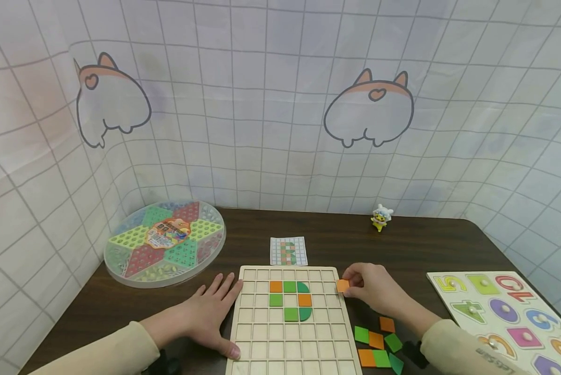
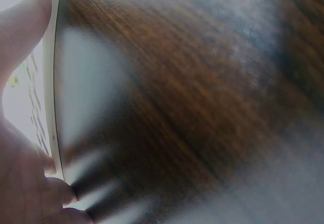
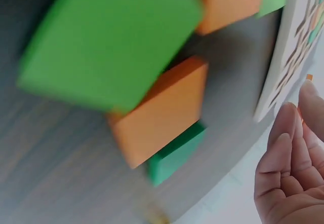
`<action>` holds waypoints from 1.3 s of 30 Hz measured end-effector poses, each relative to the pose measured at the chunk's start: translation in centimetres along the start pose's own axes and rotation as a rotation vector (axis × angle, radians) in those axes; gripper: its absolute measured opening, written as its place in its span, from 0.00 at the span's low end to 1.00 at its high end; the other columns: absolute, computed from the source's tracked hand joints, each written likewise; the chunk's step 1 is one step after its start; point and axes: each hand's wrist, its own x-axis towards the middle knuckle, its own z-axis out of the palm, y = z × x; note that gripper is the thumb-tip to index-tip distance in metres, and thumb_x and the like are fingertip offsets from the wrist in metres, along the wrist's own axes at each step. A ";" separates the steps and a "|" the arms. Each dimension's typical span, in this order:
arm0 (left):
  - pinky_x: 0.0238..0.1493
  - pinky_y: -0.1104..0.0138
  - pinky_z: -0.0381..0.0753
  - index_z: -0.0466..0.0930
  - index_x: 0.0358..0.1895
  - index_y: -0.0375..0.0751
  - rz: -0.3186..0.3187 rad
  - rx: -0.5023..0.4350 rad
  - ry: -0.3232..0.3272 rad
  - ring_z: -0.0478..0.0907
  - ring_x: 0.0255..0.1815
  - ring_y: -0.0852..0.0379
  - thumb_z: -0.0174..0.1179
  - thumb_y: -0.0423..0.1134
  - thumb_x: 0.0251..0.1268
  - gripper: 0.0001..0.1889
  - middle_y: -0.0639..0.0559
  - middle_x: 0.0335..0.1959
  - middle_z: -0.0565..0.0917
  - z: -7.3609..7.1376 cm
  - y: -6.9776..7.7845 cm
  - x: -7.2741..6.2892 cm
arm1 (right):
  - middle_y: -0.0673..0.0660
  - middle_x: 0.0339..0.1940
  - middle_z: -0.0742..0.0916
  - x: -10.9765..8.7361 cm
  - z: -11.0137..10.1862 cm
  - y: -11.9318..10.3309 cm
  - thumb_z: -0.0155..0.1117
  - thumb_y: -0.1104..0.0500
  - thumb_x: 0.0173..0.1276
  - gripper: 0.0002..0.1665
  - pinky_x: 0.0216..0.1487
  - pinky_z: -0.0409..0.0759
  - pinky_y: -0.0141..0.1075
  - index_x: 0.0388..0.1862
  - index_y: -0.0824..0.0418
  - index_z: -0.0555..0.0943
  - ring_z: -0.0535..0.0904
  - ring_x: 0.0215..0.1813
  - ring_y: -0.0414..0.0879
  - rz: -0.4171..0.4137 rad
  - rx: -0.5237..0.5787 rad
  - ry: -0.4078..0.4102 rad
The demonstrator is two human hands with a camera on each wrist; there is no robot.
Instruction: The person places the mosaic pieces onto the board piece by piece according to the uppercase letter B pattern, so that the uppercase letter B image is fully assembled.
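A pale wooden grid board (image 1: 289, 351) lies at the front middle of the table. Set in its upper cells are several orange, green and dark green tiles, among them a green square (image 1: 291, 314) and an orange square (image 1: 304, 300). My right hand (image 1: 373, 289) pinches an orange square tile (image 1: 343, 286) between thumb and fingers at the board's upper right edge. Fingers spread, my left hand (image 1: 210, 315) rests along the board's left edge, the thumb on its rim. In the right wrist view the fingers (image 3: 288, 158) mostly hide the pinched tile.
Loose tiles (image 1: 376, 340) lie right of the board. Behind it is a small pattern card (image 1: 288, 251). A round Chinese checkers board (image 1: 165, 242) stands back left, a small figurine (image 1: 381, 217) back right, and a number puzzle board (image 1: 510, 317) at far right.
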 end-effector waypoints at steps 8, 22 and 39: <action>0.75 0.30 0.49 0.41 0.85 0.46 0.005 0.003 0.005 0.37 0.85 0.33 0.60 0.89 0.34 0.77 0.38 0.86 0.41 0.0 0.0 0.0 | 0.50 0.32 0.85 0.4 1.5 -2.6 0.76 0.65 0.62 0.12 0.37 0.80 0.32 0.43 0.62 0.85 0.78 0.35 0.41 -0.035 0.068 -0.032; 0.75 0.30 0.49 0.40 0.85 0.47 -0.002 0.007 -0.006 0.36 0.85 0.34 0.59 0.90 0.33 0.77 0.39 0.86 0.41 -0.1 0.0 -0.1 | 0.51 0.32 0.87 1.5 4.3 -6.1 0.75 0.68 0.61 0.10 0.38 0.81 0.30 0.41 0.65 0.85 0.81 0.35 0.41 -0.197 0.139 -0.133; 0.75 0.30 0.49 0.40 0.85 0.47 -0.001 0.011 -0.007 0.36 0.85 0.34 0.59 0.90 0.34 0.77 0.39 0.86 0.41 0.0 0.0 0.1 | 0.50 0.27 0.87 1.5 6.4 -9.0 0.79 0.69 0.56 0.09 0.35 0.79 0.30 0.34 0.65 0.86 0.79 0.31 0.39 -0.252 0.092 -0.179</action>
